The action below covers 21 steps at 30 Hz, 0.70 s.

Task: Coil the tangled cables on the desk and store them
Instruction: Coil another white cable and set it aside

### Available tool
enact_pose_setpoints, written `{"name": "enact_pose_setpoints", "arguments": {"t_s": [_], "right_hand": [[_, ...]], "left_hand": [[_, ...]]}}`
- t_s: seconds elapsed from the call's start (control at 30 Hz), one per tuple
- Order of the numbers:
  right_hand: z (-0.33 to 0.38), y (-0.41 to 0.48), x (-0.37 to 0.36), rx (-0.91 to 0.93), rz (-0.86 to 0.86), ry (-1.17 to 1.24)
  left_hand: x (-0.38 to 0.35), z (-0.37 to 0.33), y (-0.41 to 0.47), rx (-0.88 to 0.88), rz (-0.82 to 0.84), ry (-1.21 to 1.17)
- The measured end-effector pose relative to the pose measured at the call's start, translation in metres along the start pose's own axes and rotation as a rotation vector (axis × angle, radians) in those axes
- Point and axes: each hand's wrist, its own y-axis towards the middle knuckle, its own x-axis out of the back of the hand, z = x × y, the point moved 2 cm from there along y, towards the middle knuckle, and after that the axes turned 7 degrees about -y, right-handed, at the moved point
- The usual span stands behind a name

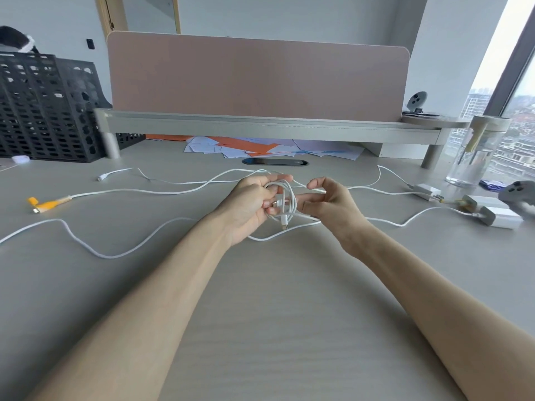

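My left hand (251,202) is closed around a small coil of white cable (285,204) held above the middle of the desk, with two plug ends hanging from the loops. Just right of the coil, my right hand (330,201) has thumb and fingers curled, pinching the strand that leads off the coil. Several other white cables (121,193) trail loosely across the desk to both sides. One of them ends in a yellow multi-plug (46,204) at the far left. White chargers (500,217) lie at the right end of the cables.
A black mesh crate (46,108) stands at the back left. A grey monitor shelf (260,125) with a pink divider spans the back, papers (260,147) under it. A glass jar (474,151) and a grey controller (518,192) are at the far right.
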Motion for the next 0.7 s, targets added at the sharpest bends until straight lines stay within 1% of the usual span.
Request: {"name": "enact_pose_setpoints", "arguments": {"t_s": [0.1, 0.27, 0.37, 0.43, 0.53, 0.57, 0.63, 0.7], "right_hand": [[0.002, -0.002, -0.005, 0.006, 0.011, -0.009], [0.004, -0.007, -0.012, 0.007, 0.109, -0.003], [0.009, -0.007, -0.016, -0.045, 0.155, 0.113], [0.011, -0.008, -0.015, -0.041, 0.194, 0.101], [0.016, -0.015, -0.015, 0.084, 0.334, -0.026], [0.017, -0.018, -0.015, 0.138, 0.358, -0.086], [0.018, -0.02, -0.019, 0.267, 0.327, -0.271], [0.016, -0.019, -0.022, 0.355, 0.245, -0.361]], "left_hand": [[-0.002, 0.0, -0.002, -0.001, -0.001, 0.033], [-0.002, 0.0, -0.003, 0.004, 0.003, 0.023], [-0.002, 0.001, -0.003, -0.004, -0.017, 0.024], [0.0, 0.001, -0.002, -0.01, -0.035, 0.023], [0.002, -0.001, -0.001, -0.01, -0.03, 0.032], [0.002, -0.001, -0.001, -0.01, -0.026, 0.039], [0.002, -0.002, -0.002, -0.011, -0.023, 0.056], [0.002, -0.003, -0.003, -0.007, -0.009, 0.049]]}}
